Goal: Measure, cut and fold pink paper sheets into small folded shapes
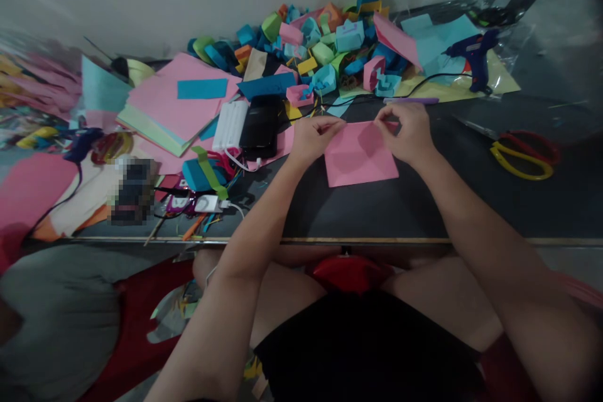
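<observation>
A pink sheet of paper (360, 160) lies flat on the dark table (424, 207) in front of me. My left hand (311, 138) pinches its far left corner with curled fingers. My right hand (409, 132) pinches the far right corner in the same way. Both hands rest on the sheet's far edge.
A heap of folded coloured paper pieces (325, 44) lies at the back. A stack of pink and green sheets (174, 107) is at the left, beside a white block (230, 125) and a black device (260, 127). A blue glue gun (475, 56) and yellow-red scissors (522, 154) are at the right.
</observation>
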`<act>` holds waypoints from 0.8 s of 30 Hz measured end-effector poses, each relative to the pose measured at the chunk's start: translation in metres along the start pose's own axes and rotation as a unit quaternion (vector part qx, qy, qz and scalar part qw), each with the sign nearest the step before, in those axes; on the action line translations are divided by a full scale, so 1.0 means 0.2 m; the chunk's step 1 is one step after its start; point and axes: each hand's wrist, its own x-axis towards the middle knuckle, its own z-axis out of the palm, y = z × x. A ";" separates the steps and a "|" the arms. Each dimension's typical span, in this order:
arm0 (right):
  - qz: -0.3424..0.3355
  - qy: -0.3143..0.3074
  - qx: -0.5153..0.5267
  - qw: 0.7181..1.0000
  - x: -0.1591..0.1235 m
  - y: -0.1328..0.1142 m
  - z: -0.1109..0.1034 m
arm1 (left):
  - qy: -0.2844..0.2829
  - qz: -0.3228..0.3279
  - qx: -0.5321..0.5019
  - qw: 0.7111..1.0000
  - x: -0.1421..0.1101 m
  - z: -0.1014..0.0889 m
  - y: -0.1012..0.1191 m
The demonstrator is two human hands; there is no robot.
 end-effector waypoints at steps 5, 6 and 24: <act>-0.013 -0.073 -0.013 0.997 0.01 0.00 0.00 | -0.045 0.008 0.055 0.997 -0.01 0.02 0.01; -0.011 -0.090 0.000 0.996 0.01 -0.01 0.00 | -0.046 0.008 0.054 0.997 -0.01 0.03 0.01; 0.127 -0.135 0.183 0.965 0.02 0.05 -0.01 | 0.023 -0.080 -0.109 0.991 0.07 -0.03 -0.12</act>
